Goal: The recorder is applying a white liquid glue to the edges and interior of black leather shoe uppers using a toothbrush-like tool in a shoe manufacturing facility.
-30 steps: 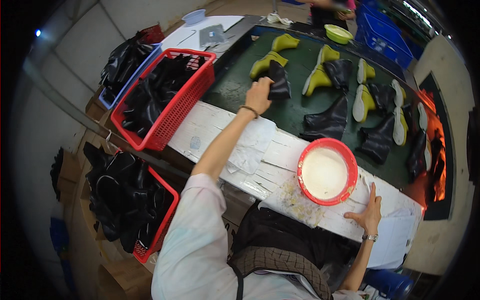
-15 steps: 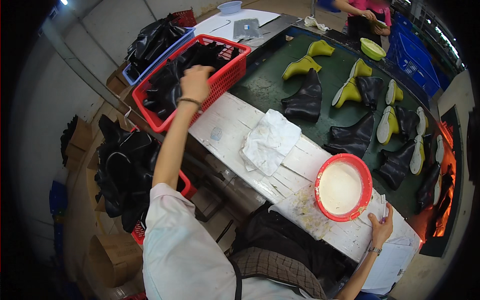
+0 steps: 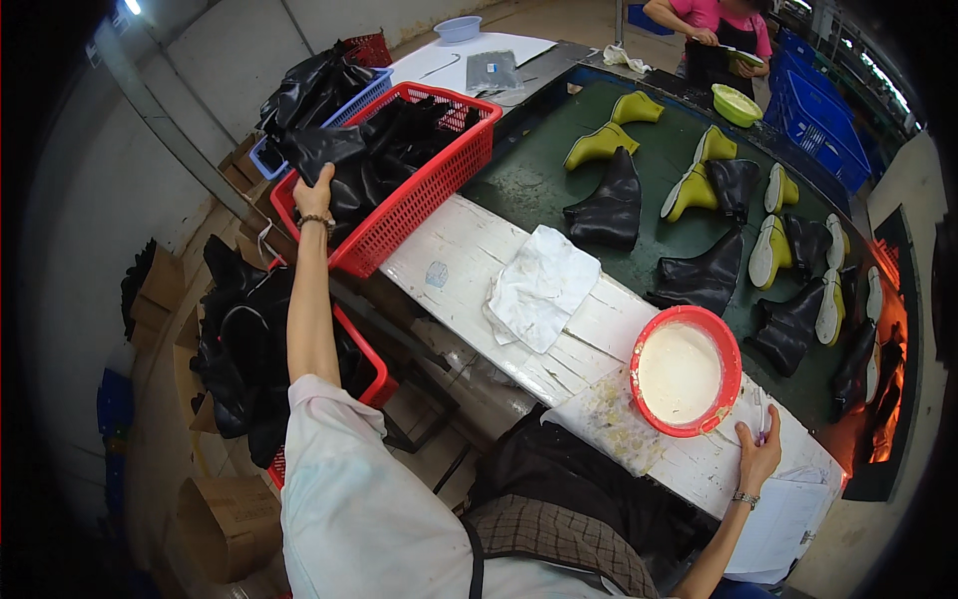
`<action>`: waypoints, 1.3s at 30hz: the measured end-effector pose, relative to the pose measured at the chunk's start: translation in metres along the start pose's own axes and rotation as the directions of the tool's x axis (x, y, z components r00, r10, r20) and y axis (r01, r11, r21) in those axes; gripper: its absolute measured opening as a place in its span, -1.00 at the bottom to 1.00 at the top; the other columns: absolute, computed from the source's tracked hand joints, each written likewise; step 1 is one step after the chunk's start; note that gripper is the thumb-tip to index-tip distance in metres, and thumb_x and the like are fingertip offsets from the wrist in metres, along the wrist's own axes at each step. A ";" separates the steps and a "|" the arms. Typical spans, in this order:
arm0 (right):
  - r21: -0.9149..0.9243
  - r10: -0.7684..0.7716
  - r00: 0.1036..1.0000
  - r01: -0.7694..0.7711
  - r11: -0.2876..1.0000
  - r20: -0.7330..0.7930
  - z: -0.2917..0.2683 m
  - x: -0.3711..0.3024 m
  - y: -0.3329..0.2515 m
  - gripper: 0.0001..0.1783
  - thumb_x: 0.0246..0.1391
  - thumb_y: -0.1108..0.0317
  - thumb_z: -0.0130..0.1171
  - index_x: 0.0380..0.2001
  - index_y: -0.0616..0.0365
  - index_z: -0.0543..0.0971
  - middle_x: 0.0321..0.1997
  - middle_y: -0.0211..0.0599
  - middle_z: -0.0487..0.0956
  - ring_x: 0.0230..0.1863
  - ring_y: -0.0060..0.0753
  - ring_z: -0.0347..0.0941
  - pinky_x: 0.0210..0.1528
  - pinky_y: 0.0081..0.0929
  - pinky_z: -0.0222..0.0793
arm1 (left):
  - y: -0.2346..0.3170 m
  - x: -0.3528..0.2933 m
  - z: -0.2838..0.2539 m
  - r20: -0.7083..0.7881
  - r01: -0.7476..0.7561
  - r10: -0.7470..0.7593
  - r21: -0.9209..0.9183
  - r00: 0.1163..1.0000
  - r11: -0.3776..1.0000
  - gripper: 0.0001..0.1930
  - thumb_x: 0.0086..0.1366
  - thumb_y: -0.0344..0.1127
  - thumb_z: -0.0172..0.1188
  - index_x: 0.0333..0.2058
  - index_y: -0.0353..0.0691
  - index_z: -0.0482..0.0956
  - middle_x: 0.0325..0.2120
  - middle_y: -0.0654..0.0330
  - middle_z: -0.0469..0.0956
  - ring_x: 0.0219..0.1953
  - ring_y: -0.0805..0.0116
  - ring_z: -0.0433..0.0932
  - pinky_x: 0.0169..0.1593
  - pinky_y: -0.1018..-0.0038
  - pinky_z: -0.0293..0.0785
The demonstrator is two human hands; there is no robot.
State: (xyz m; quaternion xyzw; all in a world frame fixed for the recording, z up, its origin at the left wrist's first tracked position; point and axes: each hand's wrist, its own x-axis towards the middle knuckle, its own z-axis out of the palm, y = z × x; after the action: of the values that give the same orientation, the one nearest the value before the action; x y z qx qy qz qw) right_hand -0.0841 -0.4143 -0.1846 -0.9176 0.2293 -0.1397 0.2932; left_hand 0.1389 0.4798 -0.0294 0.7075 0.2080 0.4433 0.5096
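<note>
My left hand [image 3: 315, 196] is closed on a black leather boot upper [image 3: 327, 150] at the near left end of a red plastic basket [image 3: 419, 180]. More black uppers fill the basket. My right hand [image 3: 760, 455] rests at the table edge, beside a red bowl [image 3: 736, 371] of creamy white liquid. Its fingers are curled around a slim, partly purple thing, mostly hidden. A crumpled white cloth [image 3: 544, 288] lies on the white tabletop [image 3: 449, 240] between my hands.
Black uppers [image 3: 699, 270] and yellow wedge soles [image 3: 599, 146] lie on a green conveyor belt [image 3: 529, 170], near a glowing orange opening [image 3: 890, 399] at right. A person [image 3: 723, 45] works across the belt by a yellow-green bowl [image 3: 736, 105]. Another basket [image 3: 371, 361] stands lower left.
My left hand has moved from the basket's middle toward its near left end and now holds a black upper, lifted slightly. My right hand stays near the red bowl.
</note>
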 end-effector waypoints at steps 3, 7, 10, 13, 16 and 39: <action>-0.039 0.037 0.999 -0.037 0.999 -0.018 -0.012 -0.006 -0.001 -0.15 -0.14 0.10 0.58 0.30 -0.20 0.52 -0.49 -0.48 0.38 -0.48 -0.46 0.24 -0.37 -0.42 0.27 | 0.062 -0.041 0.041 0.249 -0.030 0.073 -0.170 0.966 0.985 -0.57 0.36 -0.22 0.37 0.09 -0.37 0.58 -0.05 0.22 0.66 -0.10 0.44 0.60 0.04 0.48 0.50; 0.095 -0.062 0.993 0.072 0.993 -0.104 -0.012 0.005 0.021 -0.41 -0.04 0.21 0.51 0.11 0.05 0.65 -0.48 -0.52 0.43 -0.46 -0.53 0.25 -0.36 -0.48 0.27 | 0.145 -0.088 0.055 0.592 -0.076 0.218 -0.256 0.776 0.964 -0.61 0.39 -0.37 0.30 0.15 -0.32 0.55 -0.03 0.26 0.65 -0.07 0.53 0.59 0.05 0.57 0.51; 0.256 -0.010 1.000 0.017 0.966 -0.028 -0.016 0.027 0.054 -0.67 0.07 0.25 0.44 -0.16 0.25 0.71 -0.49 -0.52 0.52 -0.44 -0.61 0.29 -0.33 -0.51 0.29 | 0.178 -0.132 0.083 0.723 -0.176 0.290 -0.231 0.627 0.957 -0.66 0.27 -0.53 0.34 0.03 -0.32 0.63 -0.09 0.29 0.65 -0.12 0.58 0.58 0.01 0.61 0.50; 0.203 -0.079 0.992 0.099 0.974 -0.102 -0.030 0.016 -0.001 -0.76 0.18 0.29 0.36 -0.36 0.31 0.69 -0.49 -0.49 0.58 -0.43 -0.67 0.34 -0.35 -0.53 0.30 | 0.212 -0.196 0.111 0.774 -0.331 0.480 -0.363 0.412 0.871 -0.65 0.02 -0.73 0.27 -0.17 -0.36 0.68 -0.19 0.23 0.58 -0.14 0.50 0.56 -0.02 0.58 0.46; 0.296 -0.185 0.980 0.197 0.935 -0.068 -0.033 0.010 -0.089 -0.75 0.24 0.28 0.33 -0.40 0.27 0.69 -0.55 -0.53 0.56 -0.46 -0.71 0.36 -0.43 -0.56 0.25 | 0.221 -0.243 0.133 0.751 -0.319 0.641 -0.575 0.162 0.754 -0.78 -0.04 -0.71 0.33 -0.42 -0.25 0.70 -0.13 0.19 0.61 0.09 0.17 0.58 0.19 0.32 0.43; 0.872 -0.376 0.805 -0.328 0.362 0.459 -0.016 -0.037 -0.277 -0.80 0.32 0.38 0.20 -0.15 0.32 0.66 -0.34 -0.19 0.74 -0.60 -0.62 0.59 -0.66 -0.74 0.22 | 0.219 -0.402 0.104 0.994 0.330 -0.017 -0.020 0.110 0.944 -0.53 0.51 -0.45 -0.03 0.36 -0.27 0.33 0.10 0.01 0.55 0.10 0.33 0.55 0.11 0.42 0.50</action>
State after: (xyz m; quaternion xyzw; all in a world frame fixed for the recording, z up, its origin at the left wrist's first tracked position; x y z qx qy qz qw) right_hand -0.0287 -0.2033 -0.0096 -0.5827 -0.0096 0.0457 0.8113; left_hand -0.0172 0.0376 -0.0072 0.7261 -0.1508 -0.1737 0.6480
